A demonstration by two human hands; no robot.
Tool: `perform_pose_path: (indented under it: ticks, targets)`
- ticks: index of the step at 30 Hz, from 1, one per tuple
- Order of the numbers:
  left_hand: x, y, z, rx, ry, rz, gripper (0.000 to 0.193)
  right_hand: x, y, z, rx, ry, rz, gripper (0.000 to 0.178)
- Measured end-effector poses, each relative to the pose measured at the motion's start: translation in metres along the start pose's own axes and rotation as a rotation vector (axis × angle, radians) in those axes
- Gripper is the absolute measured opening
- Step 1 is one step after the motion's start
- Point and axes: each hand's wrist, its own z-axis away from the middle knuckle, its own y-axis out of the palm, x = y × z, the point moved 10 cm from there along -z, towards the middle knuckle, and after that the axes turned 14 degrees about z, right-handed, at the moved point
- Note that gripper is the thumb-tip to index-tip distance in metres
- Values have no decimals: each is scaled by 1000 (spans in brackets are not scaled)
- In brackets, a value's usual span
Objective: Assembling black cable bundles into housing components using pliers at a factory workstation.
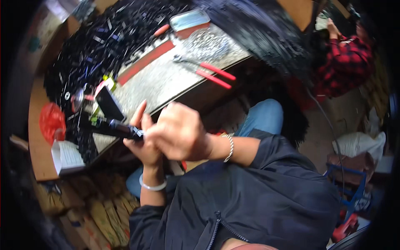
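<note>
In front of my body, my left hand [146, 151] grips a narrow black strip [125, 129] with a shiny end. The strip points left over the table edge. My right hand [178, 131] is closed like a fist right beside that shiny end, its fingers slightly blurred. What its fingertips pinch is hidden. Pliers with red handles [214, 76] lie on the table beyond my hands, touched by neither. Near the strip, a dark phone-like slab [110, 103] leans among small objects.
Heaped black strips [104, 50] cover the table's far left, and long black strands [254, 33] its far right. Small metal pieces [208, 43] lie beside a rectangular tin [189, 21]. A red bag [52, 121] and white box [66, 157] sit left. Another person in checked red [348, 62] sits far right.
</note>
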Motion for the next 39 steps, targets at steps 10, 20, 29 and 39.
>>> perform_pose_path:
  ticks: [10,20,29,39]
  targets:
    - [-18,-32,10,-10,-17,90,29,-62,22,41,294,506,-362,17]
    - [-12,-43,5,-15,-5,136,31,-150,-12,52,414,136,907,28]
    - [-24,-8,-19,20,-9,40,23,-150,-32,47,485,195,464,13]
    - [-14,-39,-17,-35,-29,67,24,-40,-15,25,705,90,-11,17]
